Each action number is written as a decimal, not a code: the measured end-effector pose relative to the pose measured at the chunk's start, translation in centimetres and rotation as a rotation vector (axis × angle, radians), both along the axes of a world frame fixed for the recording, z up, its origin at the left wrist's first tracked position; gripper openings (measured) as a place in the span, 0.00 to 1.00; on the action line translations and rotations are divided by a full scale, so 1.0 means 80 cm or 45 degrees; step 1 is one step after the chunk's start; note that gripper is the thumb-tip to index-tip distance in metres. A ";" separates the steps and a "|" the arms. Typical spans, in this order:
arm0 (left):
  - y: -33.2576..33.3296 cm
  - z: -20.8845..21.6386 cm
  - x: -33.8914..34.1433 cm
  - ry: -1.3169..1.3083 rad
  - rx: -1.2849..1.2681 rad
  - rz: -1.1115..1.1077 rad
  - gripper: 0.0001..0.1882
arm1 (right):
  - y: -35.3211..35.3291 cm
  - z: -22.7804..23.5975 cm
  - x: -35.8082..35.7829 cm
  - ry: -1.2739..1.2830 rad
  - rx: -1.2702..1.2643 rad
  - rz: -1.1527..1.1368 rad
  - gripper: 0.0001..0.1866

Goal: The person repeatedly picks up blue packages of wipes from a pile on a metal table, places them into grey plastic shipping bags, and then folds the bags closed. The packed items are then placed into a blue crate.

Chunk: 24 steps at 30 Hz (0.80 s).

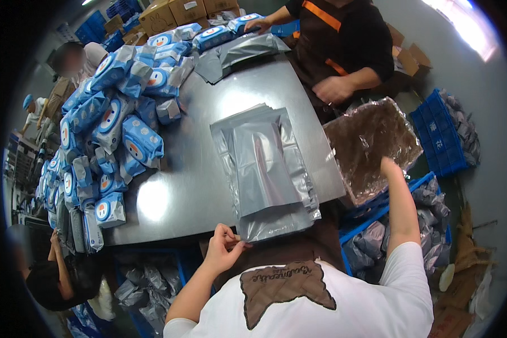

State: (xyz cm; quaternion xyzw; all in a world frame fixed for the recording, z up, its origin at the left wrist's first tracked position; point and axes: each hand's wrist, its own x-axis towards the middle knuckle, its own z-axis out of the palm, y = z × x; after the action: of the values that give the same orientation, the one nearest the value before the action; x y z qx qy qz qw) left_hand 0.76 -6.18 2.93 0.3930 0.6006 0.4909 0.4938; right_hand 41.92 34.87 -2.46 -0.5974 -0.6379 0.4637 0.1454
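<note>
A stack of grey plastic mailer bags [262,163] lies flat at the near edge of the steel table. My left hand [225,248] is at the stack's near left corner, its thumb and fingers pinched on a bag's edge. Off to the right, my right hand [388,167] reaches over a brown carton [363,132] covered in clear, shiny film. Its fingers are mostly hidden, so what they touch does not show. Soft blue-and-white packs of wipes [115,115] with a cartoon bird face are heaped on the table's left side.
Across the table, a person in a dark apron has a hand [258,25] by more grey bags [239,53]. Blue crates [442,135] of filled grey bags stand at right, with another crate [152,287] below the table. Another person's arm [59,262] shows at lower left.
</note>
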 end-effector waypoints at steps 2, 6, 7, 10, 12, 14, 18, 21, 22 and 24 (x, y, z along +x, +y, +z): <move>0.002 0.004 -0.026 0.447 0.083 -0.038 0.14 | -0.027 0.020 -0.042 -0.674 0.226 -0.037 0.31; 0.063 0.039 -0.047 1.450 0.375 -0.061 0.30 | -0.115 0.104 -0.171 0.074 0.979 0.458 0.31; 0.084 0.055 -0.040 1.578 0.563 -0.093 0.33 | -0.141 0.103 -0.196 0.285 0.899 0.674 0.28; 0.110 0.065 -0.038 1.745 0.901 -0.467 0.26 | -0.202 0.128 -0.245 0.155 1.709 1.482 0.19; 0.119 0.059 -0.051 1.793 1.063 -0.703 0.19 | -0.207 0.123 -0.254 0.169 1.845 1.740 0.09; 0.122 0.046 -0.060 1.753 1.168 -0.816 0.08 | -0.194 0.107 -0.249 0.176 1.714 1.783 0.08; 0.118 0.017 -0.071 1.120 1.064 -0.524 0.09 | -0.196 0.096 -0.243 0.458 1.099 1.330 0.04; 0.111 0.000 -0.049 0.632 0.554 -0.013 0.11 | -0.210 0.079 -0.260 0.626 0.539 0.640 0.11; 0.115 -0.002 -0.035 0.395 0.424 0.264 0.15 | -0.207 0.066 -0.269 0.588 0.299 0.457 0.13; 0.130 -0.022 -0.025 0.338 0.258 0.480 0.17 | -0.212 0.068 -0.292 0.545 0.062 0.216 0.17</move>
State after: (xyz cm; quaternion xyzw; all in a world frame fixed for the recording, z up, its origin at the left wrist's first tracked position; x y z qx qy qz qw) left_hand -1.27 4.20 1.17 0.3824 0.6705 0.5762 0.2686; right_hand 18.52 17.89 2.95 -0.4259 -0.6516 0.5748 0.2524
